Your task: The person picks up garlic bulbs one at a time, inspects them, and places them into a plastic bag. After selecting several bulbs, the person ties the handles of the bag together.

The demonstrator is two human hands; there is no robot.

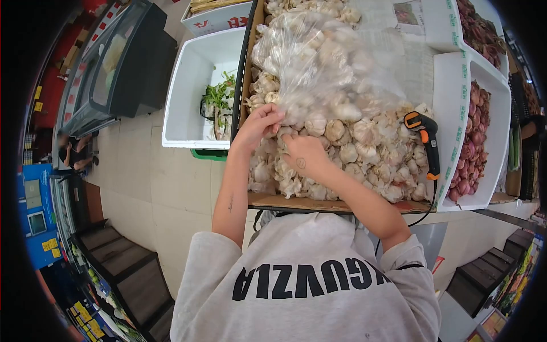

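Observation:
Loose garlic bulbs [364,134] fill a large bin with a cardboard edge in front of me. Across the far part of the pile lies a clear plastic bag [319,62] with garlic bulbs showing through it. My left hand [259,126] pinches the near left edge of the bag between thumb and fingers. Close to its right, my right hand [307,157] rests low over the bulbs, its back turned up. Its fingers are curled in beside the bag's mouth, and what they grip is hidden. An orange and black handheld scanner [424,139] lies on the garlic at the right.
A white foam box [188,97] with green leafy scraps [219,94] stands left of the bin. At the right, another foam box [498,114] holds red shallots [470,148]. The scanner's black cable [430,208] hangs over the front edge. Dark crates [128,273] stand behind at left.

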